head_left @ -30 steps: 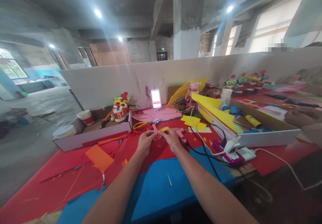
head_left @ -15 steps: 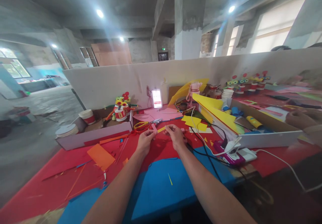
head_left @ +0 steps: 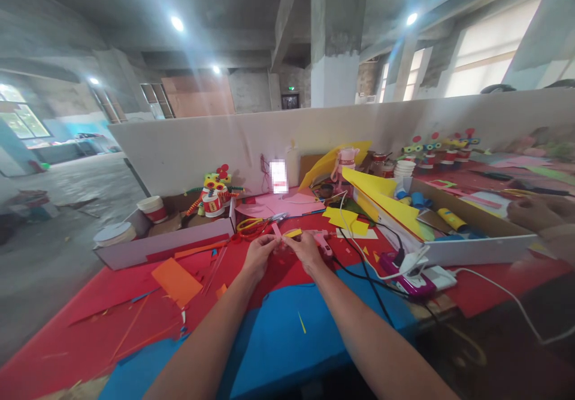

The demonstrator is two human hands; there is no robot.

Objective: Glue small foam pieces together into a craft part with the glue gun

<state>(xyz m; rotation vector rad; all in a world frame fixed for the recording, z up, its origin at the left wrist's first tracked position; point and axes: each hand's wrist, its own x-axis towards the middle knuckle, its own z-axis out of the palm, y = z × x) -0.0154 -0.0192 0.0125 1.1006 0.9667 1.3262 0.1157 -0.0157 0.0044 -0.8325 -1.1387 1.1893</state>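
Observation:
Above the red table covering [head_left: 287,271], my left hand [head_left: 259,255] pinches a narrow pink paper strip [head_left: 276,230], which sticks up from the fingertips. My right hand [head_left: 305,250] is closed on a short yellow paper strip [head_left: 294,233]. The fingertips of both hands come together, and the two strips are close to each other; whether they touch I cannot tell. Just right of my right hand lies a pink glue gun [head_left: 323,243] with a black cord. Scissors with yellow handles [head_left: 251,226] rest beyond my left hand.
A white box [head_left: 166,245] with paper cups and a cup figure [head_left: 215,199] stands left. To the right is a box [head_left: 480,250] of coloured rolls, near a purple power strip [head_left: 411,277] and cords. Blue sheets [head_left: 296,322] lie in front; another person's hand [head_left: 532,211] shows far right.
My right hand has moved left with the yellow strip, up to my left fingertips. More of the glue gun now shows. My left hand has barely moved.

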